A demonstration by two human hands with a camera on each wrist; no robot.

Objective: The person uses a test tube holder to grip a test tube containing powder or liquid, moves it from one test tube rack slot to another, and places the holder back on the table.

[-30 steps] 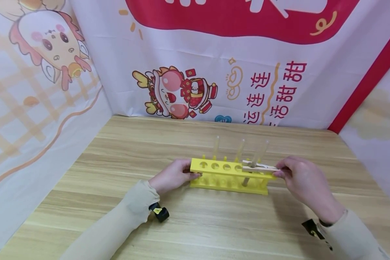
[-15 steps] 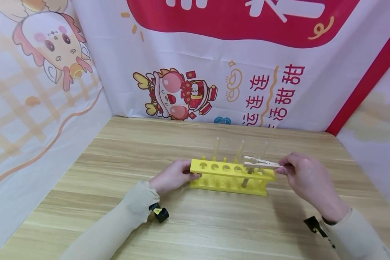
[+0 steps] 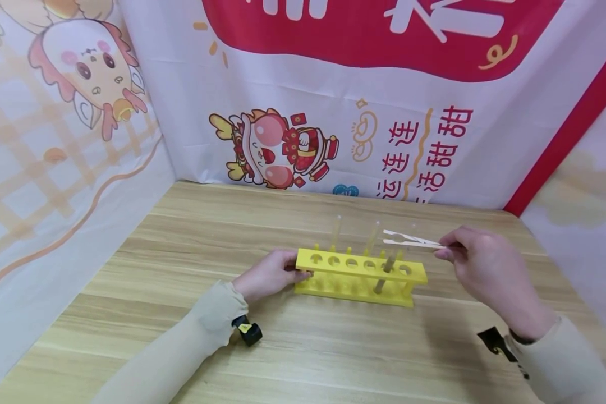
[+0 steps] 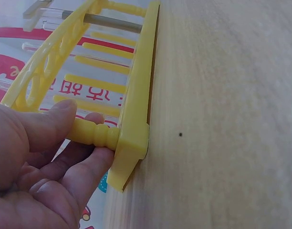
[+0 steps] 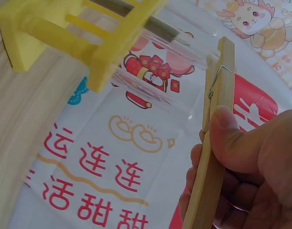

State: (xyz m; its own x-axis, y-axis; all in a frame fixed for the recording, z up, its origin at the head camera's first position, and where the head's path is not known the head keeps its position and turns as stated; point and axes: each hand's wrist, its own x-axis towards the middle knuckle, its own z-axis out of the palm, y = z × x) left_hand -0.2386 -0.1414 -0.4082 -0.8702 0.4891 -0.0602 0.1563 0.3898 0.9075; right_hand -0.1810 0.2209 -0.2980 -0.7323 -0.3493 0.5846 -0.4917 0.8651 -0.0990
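Observation:
A yellow test tube rack [image 3: 356,270] stands on the table. My left hand [image 3: 267,276] grips its left end post, thumb and fingers around it in the left wrist view. One test tube with dark grey contents [image 3: 379,286] leans in a hole near the rack's right end; its clear upper part is faint. My right hand [image 3: 495,275] holds a wooden test tube clamp [image 3: 426,243] by its tail, above the rack. The clamp's front end is at the upper part of that tube; whether it grips the glass I cannot tell.
Two clear test tubes, a left one [image 3: 336,233] and a right one [image 3: 373,238], stand on pegs along the rack's back. A printed cloth [image 3: 182,112] hangs behind the wood-grain table [image 3: 303,359], with more printed cloth along both sides.
My right hand has raised the clamp from rack level to above the rack, up along the dark-filled tube. That tube stays in its hole; my left hand keeps its grip.

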